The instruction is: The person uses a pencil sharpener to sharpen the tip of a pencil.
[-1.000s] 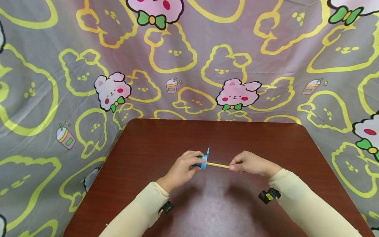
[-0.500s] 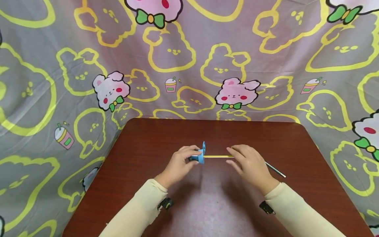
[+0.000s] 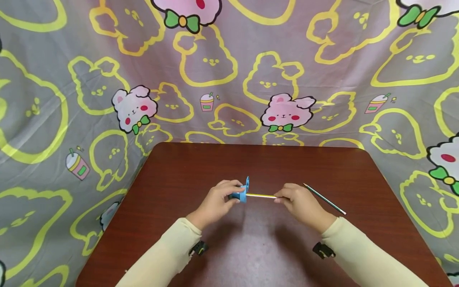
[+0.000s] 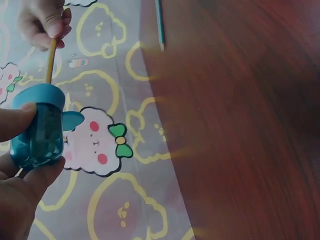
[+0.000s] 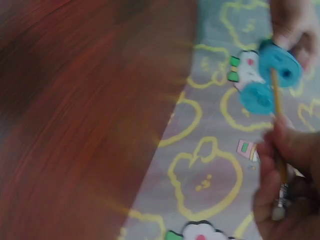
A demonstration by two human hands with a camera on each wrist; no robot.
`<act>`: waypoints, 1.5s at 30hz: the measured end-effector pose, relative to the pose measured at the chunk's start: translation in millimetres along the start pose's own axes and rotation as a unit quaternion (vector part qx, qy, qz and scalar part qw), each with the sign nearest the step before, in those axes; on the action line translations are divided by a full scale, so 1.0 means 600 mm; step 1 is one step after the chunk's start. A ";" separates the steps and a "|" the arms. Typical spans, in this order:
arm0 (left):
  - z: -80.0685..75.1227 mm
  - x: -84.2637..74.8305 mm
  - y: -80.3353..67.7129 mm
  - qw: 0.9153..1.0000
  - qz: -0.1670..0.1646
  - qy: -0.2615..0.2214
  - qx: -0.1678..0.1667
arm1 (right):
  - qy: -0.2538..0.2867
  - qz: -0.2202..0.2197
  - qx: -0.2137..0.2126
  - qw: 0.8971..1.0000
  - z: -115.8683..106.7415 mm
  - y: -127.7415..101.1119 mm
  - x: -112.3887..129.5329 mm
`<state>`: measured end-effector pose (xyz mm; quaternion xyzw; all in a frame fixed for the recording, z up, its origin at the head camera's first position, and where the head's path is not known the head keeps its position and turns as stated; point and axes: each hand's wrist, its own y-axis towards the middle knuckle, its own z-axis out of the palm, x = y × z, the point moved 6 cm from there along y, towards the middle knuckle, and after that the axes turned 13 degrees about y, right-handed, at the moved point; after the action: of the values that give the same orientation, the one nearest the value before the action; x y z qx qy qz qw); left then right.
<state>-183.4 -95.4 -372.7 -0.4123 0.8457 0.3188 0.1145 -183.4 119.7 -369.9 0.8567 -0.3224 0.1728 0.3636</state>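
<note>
Head view shows us working over the middle of the brown table (image 3: 258, 255), and we place everything else by the blue sharpener (image 3: 243, 193) held just above it. Our left hand (image 3: 218, 201) grips the sharpener, with the thumb and curled fingers (image 4: 22, 122) wrapped round its clear teal body, as the left wrist view shows plainly. A yellow pencil (image 3: 261, 195) runs out level from the sharpener's right side, its tip inside the lid opening. Our right hand (image 3: 299, 203) pinches the far end of that pencil between thumb and curled fingers (image 5: 295, 150), a short stretch of bare yellow shaft showing between this hand and the sharpener. Both hands and both things are lifted off the tabletop, casting soft shadows below.

To the right of the sharpener, beyond our right hand, a green pencil (image 3: 324, 198) lies flat on the table, slanting away from the sharpener and well apart from it. Behind the sharpener, past the table's far edge, hangs a grey cloth (image 3: 229, 67) printed with yellow outlines and pink bunnies. Cream sleeves (image 3: 168, 259) cover both our forearms.
</note>
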 end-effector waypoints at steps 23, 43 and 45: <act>0.003 0.000 0.000 0.999 0.013 0.039 -0.014 | -0.099 0.082 -0.015 0.992 -0.019 0.013 -0.019; -0.008 -0.022 0.002 0.993 0.084 0.073 -0.031 | -0.116 -0.158 -0.080 0.977 -0.006 -0.011 0.020; -0.008 -0.024 0.000 0.991 0.099 0.085 -0.030 | -0.061 -0.098 -0.034 0.993 -0.005 -0.006 0.011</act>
<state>-174.0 -89.0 -362.4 -0.3556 0.8788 0.3182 -0.0020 -176.4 121.1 -366.1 0.8801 -0.2643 0.0725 0.3876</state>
